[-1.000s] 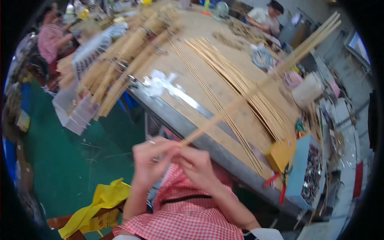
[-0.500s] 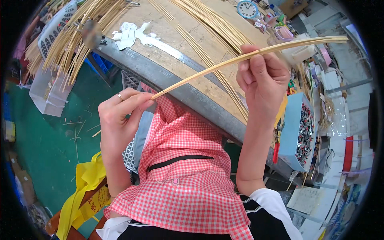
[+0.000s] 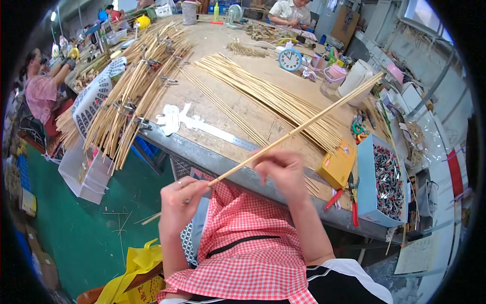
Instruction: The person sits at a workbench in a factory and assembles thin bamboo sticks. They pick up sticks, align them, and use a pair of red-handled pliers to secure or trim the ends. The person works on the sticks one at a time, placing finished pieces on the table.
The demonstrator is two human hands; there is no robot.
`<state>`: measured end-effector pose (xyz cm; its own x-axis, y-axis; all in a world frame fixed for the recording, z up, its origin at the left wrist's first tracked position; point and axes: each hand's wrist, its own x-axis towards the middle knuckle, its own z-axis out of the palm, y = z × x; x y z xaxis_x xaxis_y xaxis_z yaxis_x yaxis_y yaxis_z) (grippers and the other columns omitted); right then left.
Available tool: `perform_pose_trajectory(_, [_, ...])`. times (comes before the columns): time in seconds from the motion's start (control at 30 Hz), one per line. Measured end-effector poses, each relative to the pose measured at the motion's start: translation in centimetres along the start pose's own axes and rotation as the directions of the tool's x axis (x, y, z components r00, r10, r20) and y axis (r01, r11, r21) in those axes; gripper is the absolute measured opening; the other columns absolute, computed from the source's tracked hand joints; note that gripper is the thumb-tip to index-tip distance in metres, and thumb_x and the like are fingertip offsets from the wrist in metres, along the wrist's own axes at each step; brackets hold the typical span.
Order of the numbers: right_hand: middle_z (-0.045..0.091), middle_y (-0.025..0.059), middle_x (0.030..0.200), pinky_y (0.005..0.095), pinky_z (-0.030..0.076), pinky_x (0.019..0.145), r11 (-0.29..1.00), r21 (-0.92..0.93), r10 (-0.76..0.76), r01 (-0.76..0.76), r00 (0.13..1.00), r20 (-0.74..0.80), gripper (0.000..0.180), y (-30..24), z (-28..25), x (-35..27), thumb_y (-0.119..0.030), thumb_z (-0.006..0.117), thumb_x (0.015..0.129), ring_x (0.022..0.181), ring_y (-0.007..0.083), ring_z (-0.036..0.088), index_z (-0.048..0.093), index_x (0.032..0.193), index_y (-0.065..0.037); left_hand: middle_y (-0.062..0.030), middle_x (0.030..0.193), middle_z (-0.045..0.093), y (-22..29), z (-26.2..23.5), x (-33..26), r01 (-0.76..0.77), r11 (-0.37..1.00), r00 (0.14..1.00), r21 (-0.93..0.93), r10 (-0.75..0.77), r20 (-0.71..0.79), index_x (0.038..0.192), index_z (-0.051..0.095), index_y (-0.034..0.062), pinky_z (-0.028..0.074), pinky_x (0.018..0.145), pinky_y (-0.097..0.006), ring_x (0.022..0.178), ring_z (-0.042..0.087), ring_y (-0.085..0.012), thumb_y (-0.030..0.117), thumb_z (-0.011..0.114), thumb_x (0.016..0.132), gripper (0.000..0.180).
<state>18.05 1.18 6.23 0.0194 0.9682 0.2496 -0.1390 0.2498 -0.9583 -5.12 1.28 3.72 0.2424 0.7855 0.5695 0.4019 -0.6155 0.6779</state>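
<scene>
A slender pale bundle of bamboo strips [image 3: 314,124] slants up to the right across the workbench edge. My left hand [image 3: 179,198], wearing a ring, pinches its lower end above my checked apron. A thin strip end [image 3: 151,218] sticks out to the left behind that hand. My right hand [image 3: 284,172] is beside the lower half of the strips with its fingers bent. Motion blurs those fingers, so whether they grip the strips is unclear. More bamboo strips [image 3: 268,96] lie spread on the bench beyond, beside a thin row of strips [image 3: 223,104] and a metal ruler [image 3: 217,133].
Clamped bamboo bundles [image 3: 134,99] overhang the bench's left end. At right are a yellow box [image 3: 337,164], red-handled pliers [image 3: 354,205] and a blue box [image 3: 382,182] of small clips. A blue clock [image 3: 290,60] stands farther back. Co-workers sit at the far side and left.
The view has tilted up, showing more of the bench. My right hand has moved down along the strips towards my left hand. The strips, bowed before, now look nearly straight.
</scene>
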Motion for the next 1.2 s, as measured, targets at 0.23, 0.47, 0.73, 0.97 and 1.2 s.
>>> perform_pose_trajectory(0.23, [0.062,0.0026,0.069,0.0198,0.041,0.049,0.994,-0.056,-0.087,0.092,0.992,0.087,0.009,4.4,2.2,-2.1,0.004,0.065,0.08,0.057,0.0061,0.053,0.069,0.089,0.003,-0.0108,0.073,0.064,0.6,1.7,-0.4,-0.106,0.994,0.994,0.012,0.105,0.042,0.088,0.069,0.0034,0.047,0.054,-0.028,0.062,0.062,-0.0222,-0.003,0.069,0.071,0.018])
perform_pose_trajectory(0.47, [0.063,0.0086,0.07,0.0198,0.04,0.046,0.999,0.031,-0.04,0.039,0.998,0.041,0.007,4.9,2.5,-2.6,0.005,0.063,0.081,0.053,0.0086,0.053,0.068,0.086,0.005,-0.0114,0.077,0.063,-0.6,1.5,-0.1,-0.003,0.98,0.984,-0.2,0.038,0.171,0.09,0.066,0.0005,0.048,0.059,-0.031,0.067,0.064,-0.0246,0.003,0.065,0.079,0.012])
perform_pose_trajectory(0.73, [0.065,0.0113,0.076,0.0237,0.047,0.055,0.972,-0.104,-0.176,0.208,0.95,0.26,0.009,5.0,2.9,-2.0,0.008,0.064,0.079,0.064,0.014,0.06,0.068,0.085,0.005,-0.0043,0.067,0.063,-2.6,2.3,-0.4,0.313,0.858,0.911,-0.407,-0.151,0.383,0.085,0.067,-0.0037,0.046,0.054,-0.022,0.06,0.057,-0.0064,0.008,0.063,0.085,0.013])
perform_pose_trajectory(0.97, [0.063,0.0089,0.073,0.0277,0.046,0.059,0.902,-0.17,-0.319,0.398,0.877,0.359,0.007,4.3,1.7,-1.5,-0.004,0.068,0.079,0.067,0.0195,0.061,0.068,0.086,0.0,-0.0036,0.061,0.055,-3.6,4.7,-1.3,0.263,0.762,0.957,-0.592,-0.13,0.258,0.076,0.066,-0.0055,0.031,0.047,-0.023,0.053,0.046,-0.008,0.001,0.07,0.076,0.007])
perform_pose_trajectory(1.2, [0.063,0.0096,0.077,0.0291,0.047,0.062,0.877,-0.396,-0.142,0.272,0.934,0.328,0.019,1.9,-0.7,-2.9,-0.007,0.07,0.076,0.07,0.0211,0.061,0.066,0.092,0.0,-0.0009,0.058,0.049,-3.5,5.7,-1.4,0.222,0.772,0.972,-0.595,-0.127,0.197,0.072,0.064,-0.005,0.028,0.046,-0.022,0.053,0.042,-0.0069,0.007,0.065,0.083,0.016])
